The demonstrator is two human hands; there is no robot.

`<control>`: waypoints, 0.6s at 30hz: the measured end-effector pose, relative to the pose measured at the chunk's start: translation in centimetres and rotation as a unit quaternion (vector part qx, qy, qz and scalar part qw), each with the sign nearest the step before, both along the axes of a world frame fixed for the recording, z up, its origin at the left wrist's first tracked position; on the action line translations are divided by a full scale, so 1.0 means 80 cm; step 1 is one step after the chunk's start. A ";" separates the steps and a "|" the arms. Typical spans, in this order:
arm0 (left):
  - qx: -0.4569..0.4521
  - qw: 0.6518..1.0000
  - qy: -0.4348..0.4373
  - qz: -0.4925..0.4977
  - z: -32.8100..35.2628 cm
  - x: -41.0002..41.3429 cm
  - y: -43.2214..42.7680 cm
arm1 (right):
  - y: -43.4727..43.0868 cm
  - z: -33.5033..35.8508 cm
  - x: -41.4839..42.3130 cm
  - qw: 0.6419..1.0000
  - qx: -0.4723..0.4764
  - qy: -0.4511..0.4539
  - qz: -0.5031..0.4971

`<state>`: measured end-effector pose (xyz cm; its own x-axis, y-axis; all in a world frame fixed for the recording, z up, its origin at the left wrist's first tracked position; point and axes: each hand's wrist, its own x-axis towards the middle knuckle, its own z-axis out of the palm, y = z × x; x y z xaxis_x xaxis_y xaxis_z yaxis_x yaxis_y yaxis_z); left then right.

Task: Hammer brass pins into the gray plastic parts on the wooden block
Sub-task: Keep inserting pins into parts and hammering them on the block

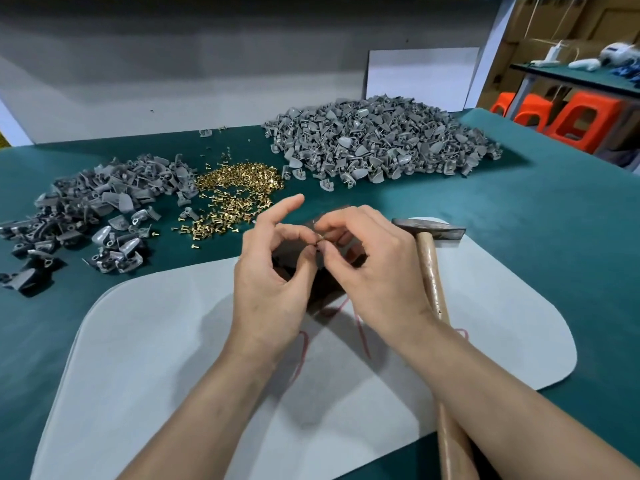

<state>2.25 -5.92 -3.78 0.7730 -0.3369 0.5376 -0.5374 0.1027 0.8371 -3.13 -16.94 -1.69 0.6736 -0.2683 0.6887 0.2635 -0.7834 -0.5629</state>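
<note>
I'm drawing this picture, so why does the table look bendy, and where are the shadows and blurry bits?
Head view: the wide lens curves the green table; head view: forearm shadows fall on the white mat below the left hand and right hand; head view: the orange stools look smeared, the brass pin pinched between both hands sharp.

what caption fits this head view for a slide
Left hand and right hand pinch a brass pin over the wooden block; hammer lies beside them.

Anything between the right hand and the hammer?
Nothing visible. The hammer lies on the mat just right of the right hand, its handle passing under that forearm. The right hand and the left hand pinch a brass pin, though.
</note>
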 end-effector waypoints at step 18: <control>0.053 0.997 0.010 0.057 0.000 0.003 0.003 | -0.001 0.004 -0.001 1.000 -0.009 0.006 0.012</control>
